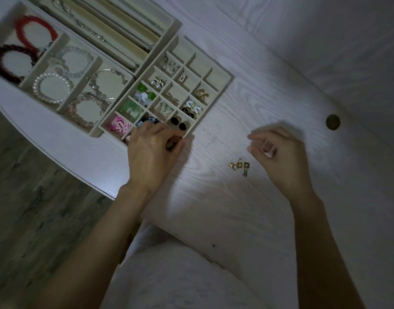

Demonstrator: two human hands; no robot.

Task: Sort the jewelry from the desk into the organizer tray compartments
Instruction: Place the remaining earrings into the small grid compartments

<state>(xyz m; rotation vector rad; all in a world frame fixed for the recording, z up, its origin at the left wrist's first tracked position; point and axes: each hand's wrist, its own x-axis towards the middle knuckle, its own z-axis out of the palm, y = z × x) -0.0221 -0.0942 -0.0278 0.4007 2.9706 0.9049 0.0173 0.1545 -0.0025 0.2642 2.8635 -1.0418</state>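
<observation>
Jewelry fills most of the organizer tray already, with earrings in many small compartments and bracelets in the larger sections; only a pair of gold earrings lies loose on the counter, so I judge the sorting nearly done. My left hand rests at the tray's near edge with fingers curled round something small I cannot make out, while my right hand hovers near the gold pair, fingers loosely bent and holding nothing. No writing or brand is readable.

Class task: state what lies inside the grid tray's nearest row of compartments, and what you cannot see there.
In the grid tray, the nearest row shows pink flower earrings and two black round studs. The left hand covers the compartments between and the near corner, so their contents are mostly hidden.
</observation>
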